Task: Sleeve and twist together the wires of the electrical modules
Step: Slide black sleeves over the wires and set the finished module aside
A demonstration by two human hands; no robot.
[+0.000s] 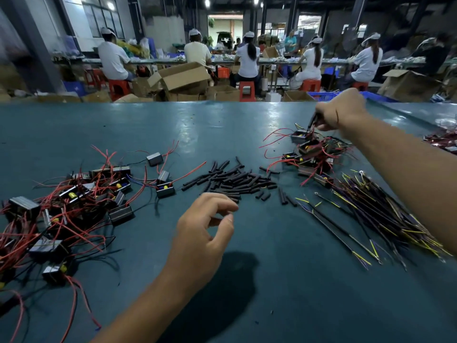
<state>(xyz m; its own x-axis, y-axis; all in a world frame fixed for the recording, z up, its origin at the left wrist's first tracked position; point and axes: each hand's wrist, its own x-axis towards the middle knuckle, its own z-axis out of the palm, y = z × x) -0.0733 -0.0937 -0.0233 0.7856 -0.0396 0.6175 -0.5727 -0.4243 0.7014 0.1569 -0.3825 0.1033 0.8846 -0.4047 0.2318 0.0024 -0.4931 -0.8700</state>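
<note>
right hand pinches a wire above the far module pile; left hand hovers loosely curled, holding nothing, by the sleeves. picking stage; next: grab 1 sleeve.

Your view is moderately lit from above: round ceiling lamps burn as white blown-out spots, and the far doorway and windows are overexposed. The table carries a pale glare patch at its far middle. Your left arm throws one soft, dark shadow to its right, onto the table. Near objects are reasonably sharp. The seated workers are soft. The upper corners smear and darken, worst at the upper right. Wide-angle distortion bends the table's far edge and stretches your right forearm.
</note>
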